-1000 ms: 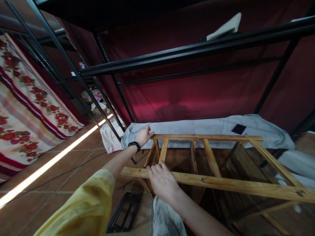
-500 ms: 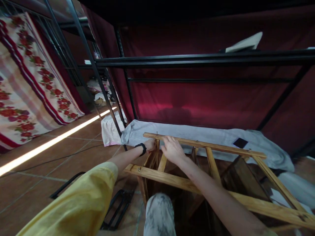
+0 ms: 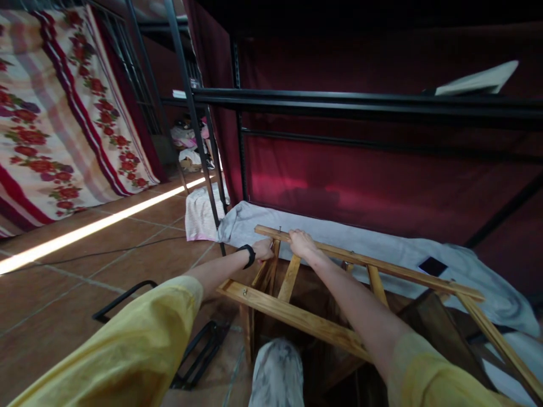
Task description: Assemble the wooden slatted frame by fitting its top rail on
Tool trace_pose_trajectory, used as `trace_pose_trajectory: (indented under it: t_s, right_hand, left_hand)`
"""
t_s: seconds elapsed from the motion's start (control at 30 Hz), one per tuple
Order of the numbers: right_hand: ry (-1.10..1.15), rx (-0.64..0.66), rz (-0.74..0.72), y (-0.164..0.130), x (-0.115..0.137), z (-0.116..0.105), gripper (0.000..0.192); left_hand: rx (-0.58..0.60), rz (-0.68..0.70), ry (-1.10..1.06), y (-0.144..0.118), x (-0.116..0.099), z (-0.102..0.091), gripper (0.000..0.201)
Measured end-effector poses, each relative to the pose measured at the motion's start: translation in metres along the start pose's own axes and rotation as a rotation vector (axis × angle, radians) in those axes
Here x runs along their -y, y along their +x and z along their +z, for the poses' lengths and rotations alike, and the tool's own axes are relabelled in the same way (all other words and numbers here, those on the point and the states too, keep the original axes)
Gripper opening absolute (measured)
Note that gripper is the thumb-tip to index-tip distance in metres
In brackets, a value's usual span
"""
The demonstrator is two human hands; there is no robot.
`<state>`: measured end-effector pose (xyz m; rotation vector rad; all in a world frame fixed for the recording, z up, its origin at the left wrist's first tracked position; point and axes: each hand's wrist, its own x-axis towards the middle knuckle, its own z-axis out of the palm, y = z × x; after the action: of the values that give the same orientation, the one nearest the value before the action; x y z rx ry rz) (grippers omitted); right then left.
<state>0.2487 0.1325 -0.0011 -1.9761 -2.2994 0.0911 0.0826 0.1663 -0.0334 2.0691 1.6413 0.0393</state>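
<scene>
While both grip its far rail, left hand (image 3: 263, 249) and right hand (image 3: 302, 243) hold the wooden frame (image 3: 297, 314).

We read place as shared sleeping room, dormitory sort. Black metal bunk frame (image 3: 339, 102) spans above our fingers (image 3: 297, 236), dark red curtain (image 3: 360, 186) hung behind it. Just beyond fingers, low mattress under grey sheet (image 3: 322, 234), dark phone (image 3: 431, 265) lying on it off to right. Left of fingers, terracotta tiled floor (image 3: 85, 265), more black bunk posts (image 3: 186, 102) in row, flowered blanket (image 3: 55, 124) draped over one. Farther back, heaped clothes (image 3: 189, 150) on floor between bunks.
</scene>
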Motion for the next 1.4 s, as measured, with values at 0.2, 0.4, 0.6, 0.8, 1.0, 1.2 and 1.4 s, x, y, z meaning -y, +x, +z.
trace_pose_trajectory:
  t_s: [0.2,0.4,0.6,0.8,1.0,1.2,1.4]
  right_hand:
    - [0.004,-0.007,-0.011,0.000,-0.007,0.002,0.026]
    - [0.012,-0.008,-0.015,0.004,-0.005,0.005,0.028]
    - [0.032,0.004,0.001,0.005,-0.012,0.006,0.030]
    - [0.035,-0.006,-0.004,0.006,-0.013,0.009,0.031]
    - [0.062,-0.021,-0.012,0.007,-0.015,0.013,0.032]
    - [0.137,-0.060,-0.040,0.013,-0.019,0.020,0.044]
    - [0.242,-0.178,-0.176,0.036,-0.004,0.011,0.040]
  left_hand:
    - [0.013,0.033,-0.038,-0.007,0.009,-0.002,0.066]
    - [0.014,0.097,0.036,-0.003,-0.001,0.008,0.063]
    - [-0.005,0.124,0.084,-0.007,-0.001,0.006,0.057]
    - [-0.020,0.135,0.099,-0.010,-0.004,0.007,0.063]
    - [0.006,0.165,0.083,-0.006,0.000,0.007,0.063]
    - [0.066,0.174,0.010,-0.005,0.001,0.006,0.063]
    - [0.090,0.167,-0.084,-0.008,0.004,0.005,0.064]
